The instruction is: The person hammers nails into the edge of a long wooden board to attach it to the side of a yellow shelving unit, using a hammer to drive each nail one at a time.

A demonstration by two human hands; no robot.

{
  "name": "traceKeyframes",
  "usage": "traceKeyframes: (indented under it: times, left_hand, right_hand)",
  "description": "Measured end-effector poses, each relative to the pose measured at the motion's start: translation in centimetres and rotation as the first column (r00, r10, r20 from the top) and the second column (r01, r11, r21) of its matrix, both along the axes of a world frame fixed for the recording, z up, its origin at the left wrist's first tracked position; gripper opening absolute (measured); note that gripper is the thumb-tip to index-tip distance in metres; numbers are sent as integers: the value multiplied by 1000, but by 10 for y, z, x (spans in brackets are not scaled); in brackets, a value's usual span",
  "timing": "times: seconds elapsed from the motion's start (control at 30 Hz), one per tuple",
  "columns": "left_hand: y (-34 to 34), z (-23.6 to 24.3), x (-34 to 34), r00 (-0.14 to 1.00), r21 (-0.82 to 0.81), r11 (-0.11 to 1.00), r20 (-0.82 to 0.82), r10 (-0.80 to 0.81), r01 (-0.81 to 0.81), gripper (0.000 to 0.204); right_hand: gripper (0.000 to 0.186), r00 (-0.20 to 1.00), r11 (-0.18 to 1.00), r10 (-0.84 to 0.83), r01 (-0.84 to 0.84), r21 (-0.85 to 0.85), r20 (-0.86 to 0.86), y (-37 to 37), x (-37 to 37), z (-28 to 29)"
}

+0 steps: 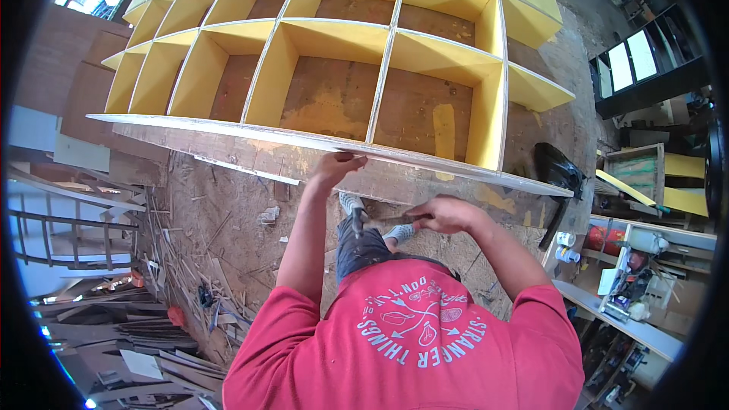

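Observation:
A large wooden frame of yellow-faced panels (326, 42), crossed into box-like compartments, lies on the worktable before me. My left hand (339, 169) is at its near long edge, fingers pinched against the panel; anything between them is too small to make out. My right hand (448, 214) grips a hammer (358, 222) by the handle, off to the right and nearer my body. The hammer's head points left, below my left hand and apart from the frame.
Wood offcuts (216, 281) litter the floor on the left, beside a curved slatted frame (68, 239). A black plastic bag (558, 167) sits at the table's right end. Shelves with containers (566, 247) and tools stand at the right; a dark cabinet (645, 57) is farther back.

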State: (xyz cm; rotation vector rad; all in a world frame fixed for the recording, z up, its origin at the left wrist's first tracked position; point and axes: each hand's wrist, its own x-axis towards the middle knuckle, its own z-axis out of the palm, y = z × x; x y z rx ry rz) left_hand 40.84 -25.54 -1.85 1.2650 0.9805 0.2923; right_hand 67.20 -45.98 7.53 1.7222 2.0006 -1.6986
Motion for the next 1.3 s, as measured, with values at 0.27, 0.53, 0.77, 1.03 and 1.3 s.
traceKeyframes:
  times: [0.27,0.53,0.77,1.03,1.3]
  left_hand:
    - [48,26,-16,626,-431,649,216,749,-627,42]
    - [49,15,-8,602,-404,659,276,749,-634,20]
    - [52,17,-9,611,-396,671,283,739,-627,18]
    - [49,19,-6,599,-403,661,286,748,-633,16]
    - [49,19,-4,604,-390,665,283,745,-637,16]
  right_hand:
    - [48,979,997,74,-75,1,-188,0,14,-17]
    - [45,983,991,117,-106,81,-144,3,0,1]
    - [43,977,960,-176,198,198,-125,17,24,-11]
    - [46,999,999,-1,4,47,-49,25,40,-12]
    - [48,967,973,232,-231,15,-103,25,32,-9]
